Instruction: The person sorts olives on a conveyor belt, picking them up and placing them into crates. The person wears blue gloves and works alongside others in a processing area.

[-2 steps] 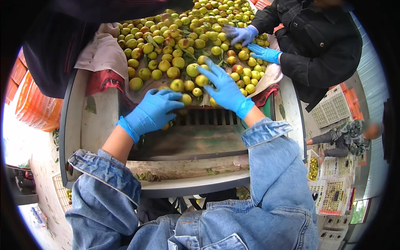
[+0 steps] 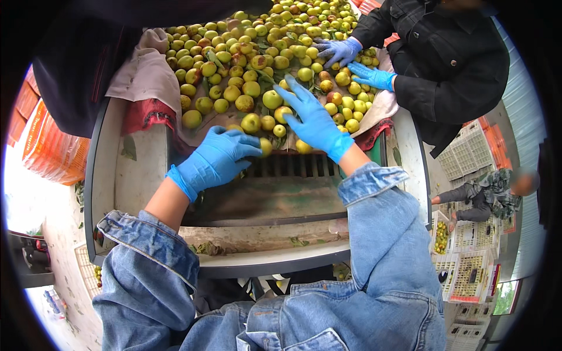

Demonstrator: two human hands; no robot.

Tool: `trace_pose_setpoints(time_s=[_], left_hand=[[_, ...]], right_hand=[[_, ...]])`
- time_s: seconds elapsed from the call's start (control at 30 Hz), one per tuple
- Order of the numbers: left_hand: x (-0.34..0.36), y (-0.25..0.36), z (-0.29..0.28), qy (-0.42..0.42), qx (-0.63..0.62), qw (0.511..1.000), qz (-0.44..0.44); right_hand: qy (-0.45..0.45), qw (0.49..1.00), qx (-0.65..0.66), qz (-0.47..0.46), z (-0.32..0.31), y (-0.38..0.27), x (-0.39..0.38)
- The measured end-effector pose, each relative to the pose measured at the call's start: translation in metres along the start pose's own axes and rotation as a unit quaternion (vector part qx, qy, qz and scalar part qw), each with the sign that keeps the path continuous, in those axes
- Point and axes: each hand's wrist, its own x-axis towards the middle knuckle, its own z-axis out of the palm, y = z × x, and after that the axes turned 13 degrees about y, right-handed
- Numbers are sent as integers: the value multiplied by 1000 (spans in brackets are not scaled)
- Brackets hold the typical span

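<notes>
Yellow-green jujubes (image 2: 244,103), some with brown patches, lie in a wide heap on a cloth-edged sorting table. My left hand (image 2: 215,159), in a blue glove, hovers over the near edge of the heap, fingers loosely bent and apart. Its fingertips are beside a single jujube (image 2: 266,147). My right hand (image 2: 316,121), also blue-gloved, reaches in with fingers stretched and spread, close to a yellow jujube (image 2: 283,114). Another jujube (image 2: 303,147) sits below its palm, by the dark slatted grate (image 2: 293,165). What lies under my palms is hidden.
At the right, a co-worker's gloved hands (image 2: 374,76) rest on the fruit. Another person in dark clothing (image 2: 76,76) stands at the left. The pale table frame (image 2: 410,175) borders both sides. Crates (image 2: 471,234) stand on the floor at right, orange sacks (image 2: 52,146) at left.
My right hand has shifted slightly left and toward me. A couple of jujubes between my hands have moved a little nearer the grate. My left hand has barely moved.
</notes>
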Motion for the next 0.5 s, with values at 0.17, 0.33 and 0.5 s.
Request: trace_pose_setpoints(time_s=[0.17, 0.33, 0.5], left_hand=[[7, -1, -4, -62, -76, 988, -123], [0, -30, -1, 287, 212, 924, -136], [-12, -25, 8, 57, 342, 918, -192]], right_hand=[[-137, 982, -132, -3, 44, -26, 2], [-176, 970, -87, -146, 17, -42, -18], [13, 994, -59, -89, 32, -28, 34]])
